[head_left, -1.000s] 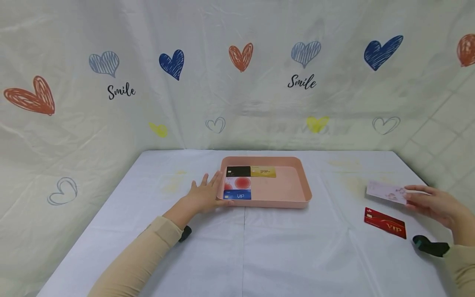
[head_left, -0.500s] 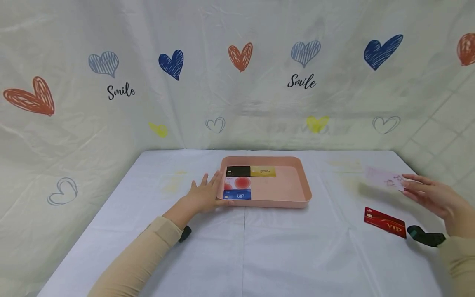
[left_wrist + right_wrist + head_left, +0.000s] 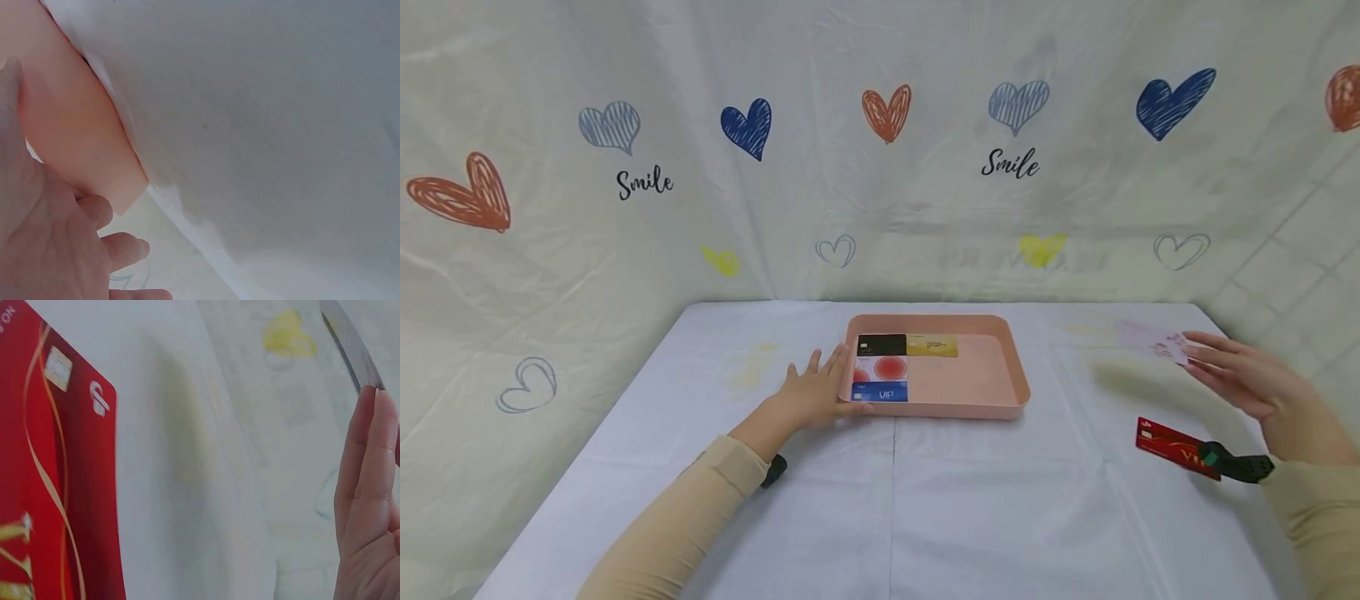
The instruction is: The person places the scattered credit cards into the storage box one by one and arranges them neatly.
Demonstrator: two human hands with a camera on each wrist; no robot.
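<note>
Right hand [image 3: 1251,382] pinches the pale card [image 3: 1148,338], which we now see higher and further left, at frame right: nearer the pink tray [image 3: 958,381], still outside. Left hand [image 3: 811,396], fingers spread, touches tray's left edge.

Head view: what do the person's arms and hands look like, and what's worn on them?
The left hand and right hand are ungloved. The left sleeve and right sleeve are beige cloth. A curved black device with a small greenish patch juts from the right sleeve's end; by the left, only a small black piece shows.
</note>
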